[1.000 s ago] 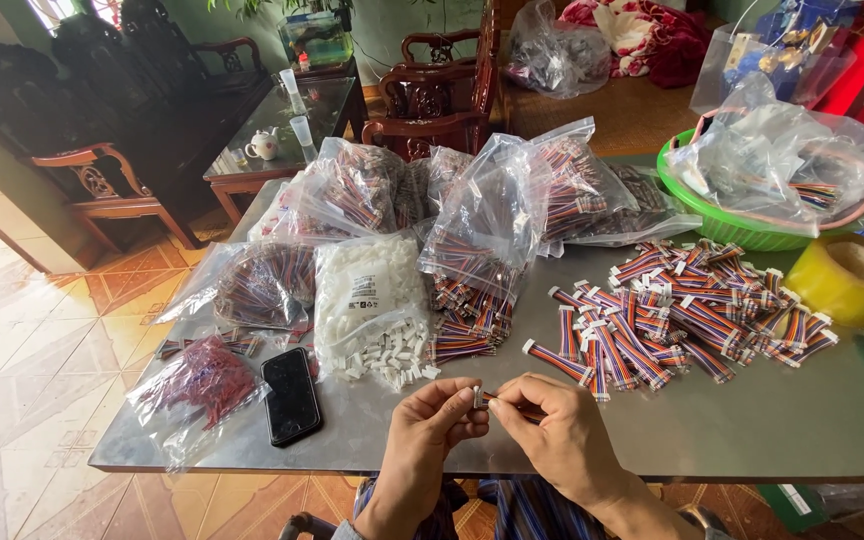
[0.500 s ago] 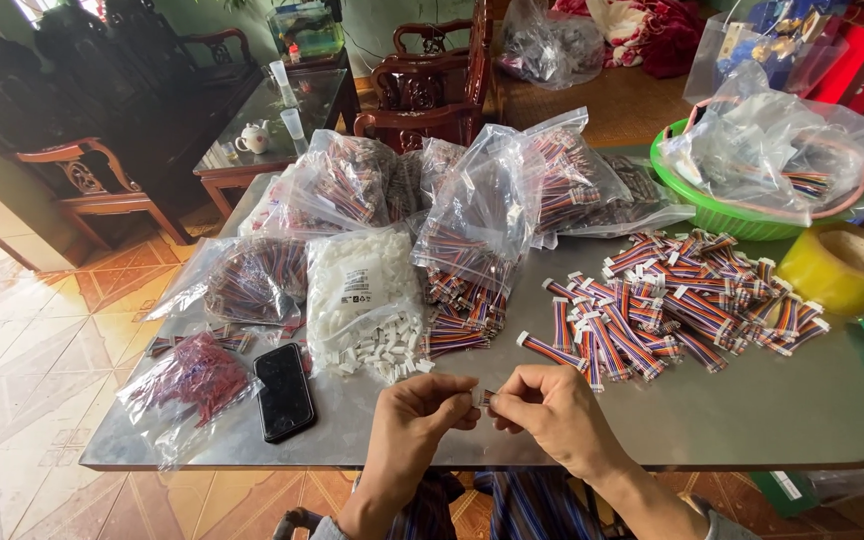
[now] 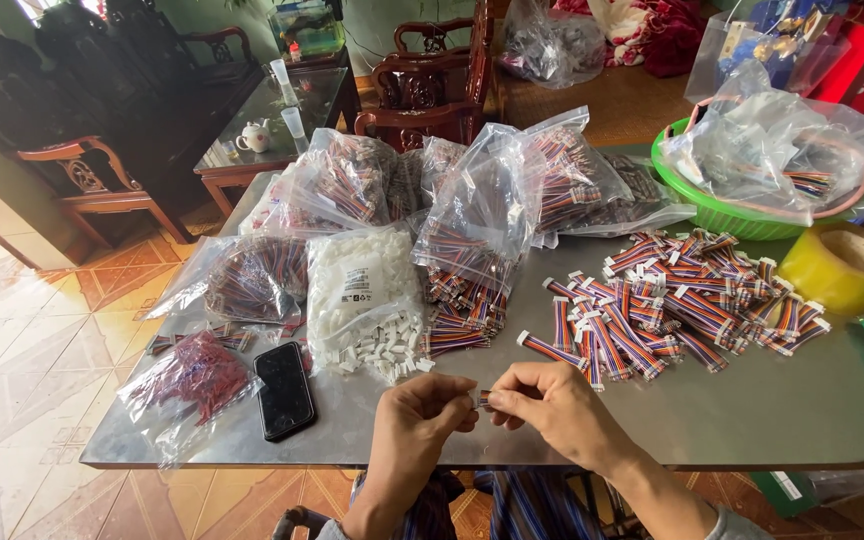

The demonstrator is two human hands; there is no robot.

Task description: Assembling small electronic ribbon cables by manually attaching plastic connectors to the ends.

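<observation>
Head view – hands: the left hand [image 3: 414,418] and right hand [image 3: 550,402] meet at the near edge of a grey metal table [image 3: 752,420], fingertips pinched narrow on a small wire connector piece [image 3: 482,398] held between them, just above the tabletop.
Head view – grip: both pinches are tight on that piece; the other fingers are curled in.
Head view – doing it well: in my judgement the two ends should be kept in line and pressed straight together, the wrists steadied near the table edge – a skewed push could bend the thin wires.
Head view – supplies: a spilling bag of white plastic housings [image 3: 364,300] lies just beyond the left hand; a loose heap of striped wire harnesses [image 3: 677,300] lies beyond the right hand.
Head view – other things: a black phone [image 3: 284,390] is near left, a yellow tape roll [image 3: 842,265] far right, and a green basket [image 3: 712,205] of bags behind the heap.
Hard to make out: the held piece is mostly covered by fingertips – its exact kind and whether it is already mated cannot be told.
Cut off: the forearms leave the bottom of the picture; the right edge crops a green packet.
</observation>
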